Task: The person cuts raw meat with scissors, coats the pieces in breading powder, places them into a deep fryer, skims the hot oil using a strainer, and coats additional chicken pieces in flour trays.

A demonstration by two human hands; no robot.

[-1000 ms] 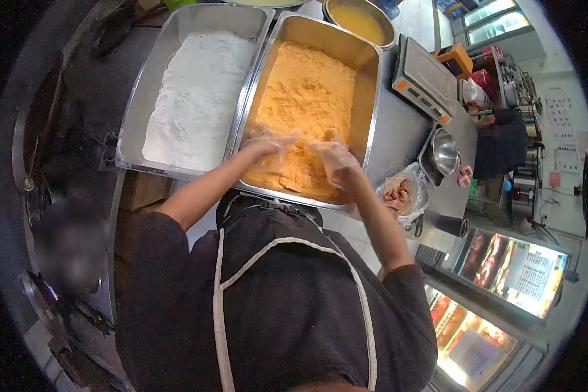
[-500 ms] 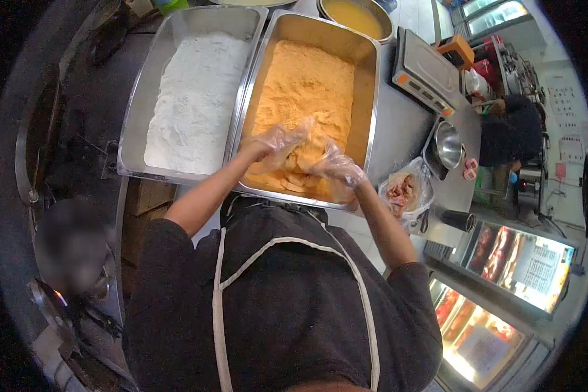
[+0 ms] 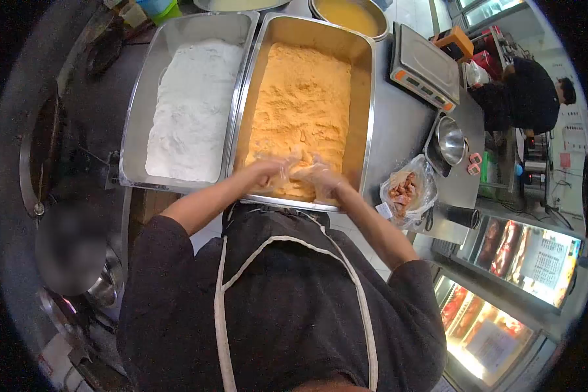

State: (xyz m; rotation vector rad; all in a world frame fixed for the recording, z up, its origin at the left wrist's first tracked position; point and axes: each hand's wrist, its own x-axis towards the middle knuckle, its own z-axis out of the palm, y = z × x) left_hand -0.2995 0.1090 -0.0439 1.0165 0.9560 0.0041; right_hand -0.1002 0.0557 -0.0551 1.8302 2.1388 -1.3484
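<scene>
Before us stretches a steel table [image 3: 398, 134], with lit display cases [image 3: 522, 258] standing low at its right. Past its far right side we see another person [image 3: 526, 91] in dark clothes. Two deep rectangular steel trays lie lengthwise before us, side by side with their rims nearly touching. In the left tray [image 3: 139, 140] we have a broad bed of white powder [image 3: 193, 117]; in the right tray [image 3: 361, 98] lies orange powder [image 3: 300, 98], rough and dented on top. To the right of these sits a flat-topped scale [image 3: 428, 65], and at the far end, just beyond the right tray, a round pan [image 3: 387, 29] holds yellow liquid [image 3: 349, 16]. Nearer us, a clear plastic bag [image 3: 426, 189] lies opened around reddish-brown meat [image 3: 404, 189].

Both our hands, in clear plastic gloves, are down in the near end of the right tray. Our left hand [image 3: 271, 171] reaches in with fingers bent inward; our right hand [image 3: 325, 181] faces it, nearly meeting it. Blur keeps us from knowing whether either one grips anything. Between them, on the orange powder, we see a pale coated lump [image 3: 300, 171].

Beside the bag are a shiny steel bowl [image 3: 449, 138], a black cup [image 3: 462, 216] on its side and, smallest, a pink object [image 3: 475, 163].
</scene>
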